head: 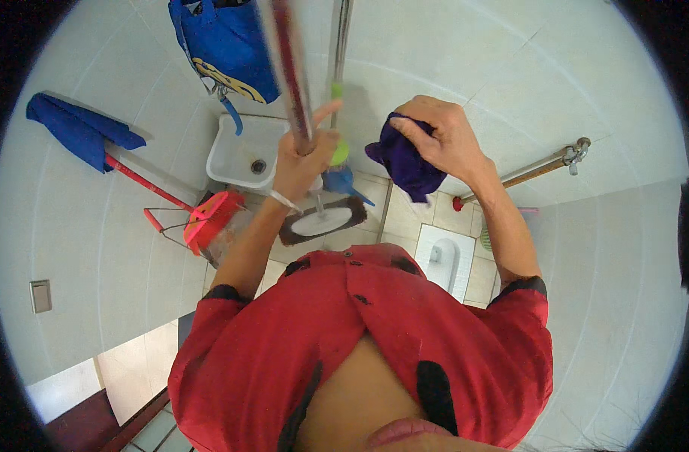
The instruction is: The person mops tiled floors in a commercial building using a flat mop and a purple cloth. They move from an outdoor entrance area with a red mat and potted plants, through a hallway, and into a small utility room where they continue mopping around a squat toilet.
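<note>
My left hand (308, 155) grips the red and silver handle (292, 73) of a flat mop, which rises towards the camera. Below it, the mop's oval head (323, 220), pale in the middle with a dark fringe, is near the tiled floor; whether it touches is hard to tell. A crumpled purple cloth (409, 161) is bunched in my right hand (443, 133), held up to the right of the mop handle. The index finger of my left hand sticks out from the grip.
A white mop sink (245, 152) stands in the corner under a hanging blue bag (231, 53). At left are a red broom (212, 217) and a blue cloth (73, 127). A squat toilet (446, 257) lies at right, near a wall pipe (533, 172).
</note>
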`<state>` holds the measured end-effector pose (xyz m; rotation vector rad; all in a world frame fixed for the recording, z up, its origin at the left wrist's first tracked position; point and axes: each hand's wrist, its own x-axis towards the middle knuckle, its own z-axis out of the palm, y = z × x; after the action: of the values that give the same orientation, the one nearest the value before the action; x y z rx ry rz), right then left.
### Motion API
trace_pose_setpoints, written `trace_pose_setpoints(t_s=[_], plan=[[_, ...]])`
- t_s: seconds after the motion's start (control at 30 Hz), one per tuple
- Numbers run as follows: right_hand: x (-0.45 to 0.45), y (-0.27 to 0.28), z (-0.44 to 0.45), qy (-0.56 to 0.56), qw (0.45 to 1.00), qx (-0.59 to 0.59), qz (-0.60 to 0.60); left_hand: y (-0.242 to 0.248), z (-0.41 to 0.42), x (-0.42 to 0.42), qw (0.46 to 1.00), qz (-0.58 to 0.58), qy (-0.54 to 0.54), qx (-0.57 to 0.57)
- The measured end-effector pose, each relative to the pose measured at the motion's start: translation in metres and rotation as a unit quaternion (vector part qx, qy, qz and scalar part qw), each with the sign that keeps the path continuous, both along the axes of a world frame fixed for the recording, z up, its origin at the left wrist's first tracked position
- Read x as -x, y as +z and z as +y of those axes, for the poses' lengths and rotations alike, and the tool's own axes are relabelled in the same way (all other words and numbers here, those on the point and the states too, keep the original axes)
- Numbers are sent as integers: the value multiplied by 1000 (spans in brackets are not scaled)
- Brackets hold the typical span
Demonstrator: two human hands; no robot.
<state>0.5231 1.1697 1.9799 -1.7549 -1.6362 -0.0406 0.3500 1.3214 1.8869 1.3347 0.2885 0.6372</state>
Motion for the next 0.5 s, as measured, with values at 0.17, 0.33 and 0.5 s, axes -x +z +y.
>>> trace_pose_setpoints(t_s=[0.17, 0.33, 0.5], plan=[[16, 8, 28, 35, 999, 10, 26, 21, 4, -19, 997, 23, -47, -53], [12, 2, 32, 61, 995, 52, 65, 26, 24, -17, 998, 31, -2, -59], [-5, -38, 21, 84, 972, 181, 125, 35, 37, -5, 995, 40, 39, -79]])
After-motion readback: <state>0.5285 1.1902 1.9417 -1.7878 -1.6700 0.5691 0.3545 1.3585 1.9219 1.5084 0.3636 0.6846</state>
